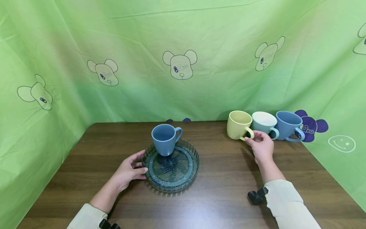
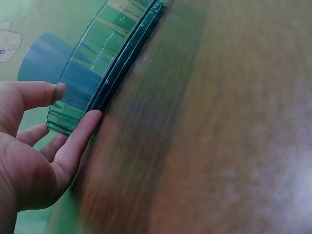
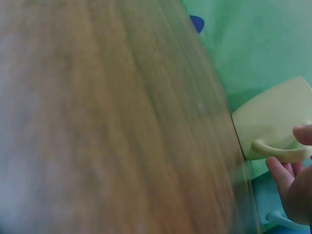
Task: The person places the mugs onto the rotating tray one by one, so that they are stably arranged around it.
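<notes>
A dark green see-through glass dish [image 1: 171, 186] with a fluted wall stands on the table. A blue mug [image 1: 164, 140] stands toward its back, handle to the right. My left hand [image 1: 130, 170] rests against the dish's left side, its fingers spread along the wall. In the left wrist view, fingertips [image 2: 95, 116] touch the wall close to the base. At the back right, my right hand [image 1: 261, 148] pinches the handle of a yellow mug [image 1: 235, 128]. The right wrist view shows finger and thumb on either side of that handle [image 3: 285, 154].
Right of the yellow mug, a teal mug [image 1: 261, 124] with a white inside and another blue mug [image 1: 287, 124] stand close together in a row. A green printed cloth [image 1: 137, 79] hangs behind the wooden table [image 1: 211, 197].
</notes>
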Action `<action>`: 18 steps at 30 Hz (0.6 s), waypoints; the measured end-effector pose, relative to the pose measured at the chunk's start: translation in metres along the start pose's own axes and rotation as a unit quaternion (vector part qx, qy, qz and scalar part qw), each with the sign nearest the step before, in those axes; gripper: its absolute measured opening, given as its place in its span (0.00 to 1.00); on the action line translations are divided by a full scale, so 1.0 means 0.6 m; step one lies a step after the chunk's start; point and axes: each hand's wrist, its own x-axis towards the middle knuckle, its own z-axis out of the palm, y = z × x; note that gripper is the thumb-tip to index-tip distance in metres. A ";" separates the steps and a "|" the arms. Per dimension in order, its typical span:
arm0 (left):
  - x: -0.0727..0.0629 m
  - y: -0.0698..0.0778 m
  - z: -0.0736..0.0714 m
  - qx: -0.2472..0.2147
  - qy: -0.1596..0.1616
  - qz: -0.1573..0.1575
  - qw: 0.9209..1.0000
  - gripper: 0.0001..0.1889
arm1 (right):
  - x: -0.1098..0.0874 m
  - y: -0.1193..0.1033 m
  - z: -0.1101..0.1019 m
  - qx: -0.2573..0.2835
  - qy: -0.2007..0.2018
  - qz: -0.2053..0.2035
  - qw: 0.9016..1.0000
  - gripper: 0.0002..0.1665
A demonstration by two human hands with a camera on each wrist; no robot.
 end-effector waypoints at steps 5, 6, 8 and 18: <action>0.001 -0.001 -0.001 -0.003 0.000 0.000 1.000 0.39 | 0.005 0.003 0.009 0.018 -0.009 0.023 1.000 0.21; 0.001 -0.001 -0.001 -0.003 0.000 0.000 1.000 0.39 | 0.006 0.003 0.011 0.031 -0.009 0.030 0.999 0.21; 0.001 -0.001 -0.001 -0.003 0.000 0.000 1.000 0.39 | 0.007 0.004 0.015 0.057 -0.005 0.044 0.997 0.20; 0.002 -0.003 -0.002 -0.003 0.005 -0.005 1.000 0.38 | 0.006 0.005 0.014 0.190 0.011 0.069 0.979 0.12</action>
